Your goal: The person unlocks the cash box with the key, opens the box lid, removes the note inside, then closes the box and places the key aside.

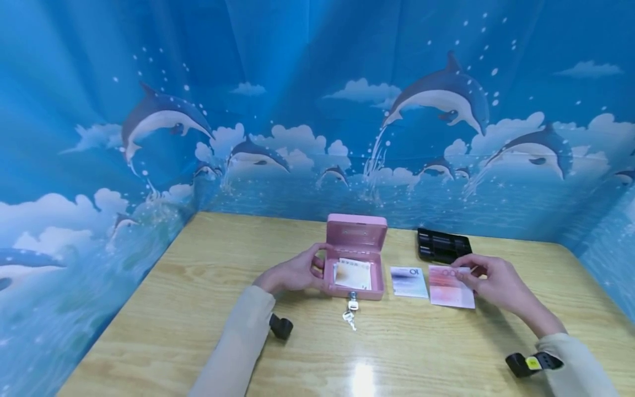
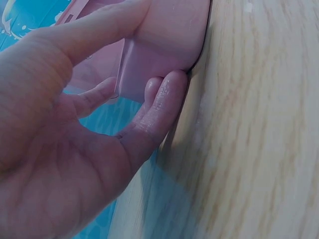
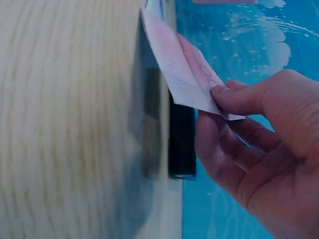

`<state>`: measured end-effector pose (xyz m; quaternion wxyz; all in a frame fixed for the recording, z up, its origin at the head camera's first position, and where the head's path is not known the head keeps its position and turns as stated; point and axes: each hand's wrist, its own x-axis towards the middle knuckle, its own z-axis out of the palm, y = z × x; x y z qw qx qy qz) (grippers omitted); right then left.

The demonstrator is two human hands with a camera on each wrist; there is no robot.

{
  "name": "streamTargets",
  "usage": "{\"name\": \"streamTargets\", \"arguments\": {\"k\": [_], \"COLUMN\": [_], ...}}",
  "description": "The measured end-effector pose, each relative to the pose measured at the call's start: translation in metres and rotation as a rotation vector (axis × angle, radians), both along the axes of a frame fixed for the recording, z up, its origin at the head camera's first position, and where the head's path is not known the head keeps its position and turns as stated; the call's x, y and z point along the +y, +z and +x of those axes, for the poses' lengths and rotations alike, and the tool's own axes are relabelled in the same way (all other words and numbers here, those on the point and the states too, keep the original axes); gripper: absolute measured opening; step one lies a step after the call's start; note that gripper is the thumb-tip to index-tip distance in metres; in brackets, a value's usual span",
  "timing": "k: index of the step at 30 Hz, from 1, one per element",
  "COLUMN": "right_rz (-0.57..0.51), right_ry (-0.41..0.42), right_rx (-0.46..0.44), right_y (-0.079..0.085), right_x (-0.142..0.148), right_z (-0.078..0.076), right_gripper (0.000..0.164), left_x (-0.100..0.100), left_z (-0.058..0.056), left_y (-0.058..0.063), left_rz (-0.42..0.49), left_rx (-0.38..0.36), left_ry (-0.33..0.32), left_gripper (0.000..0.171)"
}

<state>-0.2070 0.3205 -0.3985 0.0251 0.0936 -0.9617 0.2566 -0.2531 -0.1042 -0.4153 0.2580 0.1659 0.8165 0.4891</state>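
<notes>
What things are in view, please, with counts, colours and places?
cash box: 1, pink, open on table
boxed notes: count unclear, pale, inside
blue note: 1, bluish, right of box
red note: 1, pinkish, beside it
keys: count unclear, silver, box front
tray: 1, black, behind red note
table: 1, tan, underneath
dolphin backdrop: 1, blue, behind table
wrist devices: 2, mostly black, by cuffs
sleeves: 2, beige, on arms
left hand: 1, fingers gripping box's left
right hand: 1, fingers pinching red note
</notes>
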Motion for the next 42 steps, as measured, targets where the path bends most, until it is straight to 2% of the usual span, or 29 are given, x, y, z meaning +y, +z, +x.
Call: {"name": "streamTargets", "arguments": {"k": [4, 9, 15, 31, 42], "right_rz": [0.056, 0.127, 0.154, 0.308, 0.359], "right_ry": [0.019, 0.093, 0.149, 0.150, 0.138], "right_rx": [0.015, 0.083, 0.044, 0.045, 0.116], "right_y": [-0.008, -0.016, -0.015, -0.016, -0.018], "right_x": [0.004, 0.005, 0.002, 0.000, -0.002], "right_z": [-0.004, -0.011, -0.017, -0.021, -0.017], "right_gripper": [0.016, 0.016, 0.016, 0.014, 0.012], "left_x": [0.001, 0.002, 0.000, 0.000, -0.001], "left_z": [0.002, 0.003, 0.003, 0.001, 0.000], "left_y": [-0.002, 0.001, 0.004, 0.006, 0.003], "left_rz": [-0.005, -0.013, -0.007, -0.034, -0.023], "left_rx": [-0.005, -0.009, -0.002, -0.003, 0.002], "left_ry": [-0.007, -0.010, -0.018, -0.012, -0.020], "left_gripper": [0.091, 0.093, 0.093, 0.089, 0.091]}}
